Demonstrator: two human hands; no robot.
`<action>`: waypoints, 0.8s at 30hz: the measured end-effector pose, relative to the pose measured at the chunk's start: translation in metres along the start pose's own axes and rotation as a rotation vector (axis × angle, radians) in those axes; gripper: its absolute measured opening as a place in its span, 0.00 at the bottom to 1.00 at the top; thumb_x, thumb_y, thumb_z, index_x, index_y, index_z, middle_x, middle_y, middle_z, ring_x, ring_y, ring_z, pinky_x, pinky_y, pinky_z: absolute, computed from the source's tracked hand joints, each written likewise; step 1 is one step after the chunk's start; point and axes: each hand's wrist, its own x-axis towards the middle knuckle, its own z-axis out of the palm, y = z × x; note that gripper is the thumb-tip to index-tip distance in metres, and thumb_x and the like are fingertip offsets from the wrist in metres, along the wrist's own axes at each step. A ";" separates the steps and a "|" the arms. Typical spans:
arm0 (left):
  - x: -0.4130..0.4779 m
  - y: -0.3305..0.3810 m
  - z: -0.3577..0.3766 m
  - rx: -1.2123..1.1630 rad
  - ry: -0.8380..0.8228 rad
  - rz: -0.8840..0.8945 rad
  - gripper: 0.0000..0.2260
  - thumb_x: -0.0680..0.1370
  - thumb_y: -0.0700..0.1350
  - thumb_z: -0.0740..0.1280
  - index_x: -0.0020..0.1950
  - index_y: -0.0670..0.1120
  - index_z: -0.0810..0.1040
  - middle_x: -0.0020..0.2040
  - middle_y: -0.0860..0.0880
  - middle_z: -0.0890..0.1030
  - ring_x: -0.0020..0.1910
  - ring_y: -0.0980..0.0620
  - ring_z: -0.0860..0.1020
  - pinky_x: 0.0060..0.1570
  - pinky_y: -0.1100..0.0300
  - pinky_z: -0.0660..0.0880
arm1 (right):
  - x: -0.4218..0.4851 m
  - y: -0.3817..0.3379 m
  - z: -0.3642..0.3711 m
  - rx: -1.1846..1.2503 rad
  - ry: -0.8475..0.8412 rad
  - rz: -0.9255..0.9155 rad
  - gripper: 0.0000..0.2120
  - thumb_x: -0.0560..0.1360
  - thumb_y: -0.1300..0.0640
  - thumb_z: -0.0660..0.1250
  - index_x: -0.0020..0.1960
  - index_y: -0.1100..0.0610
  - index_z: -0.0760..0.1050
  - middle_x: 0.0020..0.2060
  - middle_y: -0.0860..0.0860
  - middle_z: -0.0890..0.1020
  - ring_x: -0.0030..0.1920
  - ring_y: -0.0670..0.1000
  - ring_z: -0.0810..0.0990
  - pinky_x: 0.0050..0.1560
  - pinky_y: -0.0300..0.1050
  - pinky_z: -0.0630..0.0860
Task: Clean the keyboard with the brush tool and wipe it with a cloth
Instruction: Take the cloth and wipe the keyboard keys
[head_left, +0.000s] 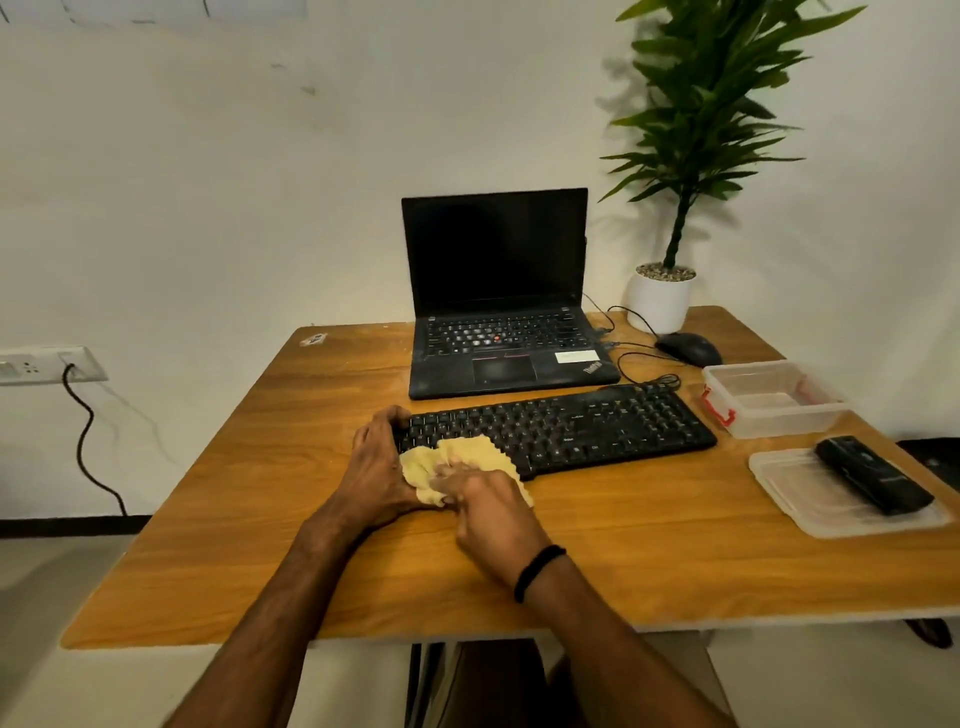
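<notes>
Desk (260, 519): cloth (462, 457) under right hand's fingers (452, 480).

Blk keyboard (561, 431) flat; yellow cloth (467, 460) on left end.

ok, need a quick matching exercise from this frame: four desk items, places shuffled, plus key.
Items:
1. yellow cloth
2. black brush tool
3. mouse
4. clear box

Places:
A. lying on a flat plastic lid at the table's right edge
B. next to the white plant pot
C. bunched under the right hand on the keyboard's left end
D. just right of the keyboard, red latch showing

Pairs: 1-C, 2-A, 3-B, 4-D
</notes>
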 end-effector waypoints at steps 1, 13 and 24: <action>0.000 -0.001 -0.002 -0.012 -0.012 -0.017 0.64 0.48 0.84 0.68 0.73 0.45 0.62 0.63 0.54 0.65 0.60 0.59 0.62 0.66 0.52 0.66 | -0.001 0.008 -0.009 0.001 -0.007 0.024 0.26 0.77 0.73 0.58 0.69 0.53 0.72 0.72 0.50 0.70 0.74 0.48 0.64 0.76 0.42 0.55; 0.001 -0.005 -0.003 -0.007 -0.052 -0.023 0.67 0.45 0.84 0.69 0.73 0.43 0.62 0.64 0.52 0.66 0.63 0.52 0.65 0.63 0.55 0.65 | -0.007 0.013 -0.007 -0.015 -0.016 -0.066 0.27 0.75 0.75 0.58 0.67 0.54 0.74 0.73 0.47 0.68 0.76 0.45 0.60 0.74 0.38 0.48; 0.000 -0.011 -0.016 -0.032 -0.104 -0.019 0.60 0.47 0.78 0.76 0.71 0.53 0.60 0.65 0.53 0.66 0.63 0.52 0.67 0.66 0.51 0.71 | -0.034 0.068 -0.111 0.913 0.521 0.519 0.10 0.80 0.60 0.63 0.58 0.52 0.80 0.53 0.49 0.83 0.53 0.50 0.82 0.51 0.45 0.80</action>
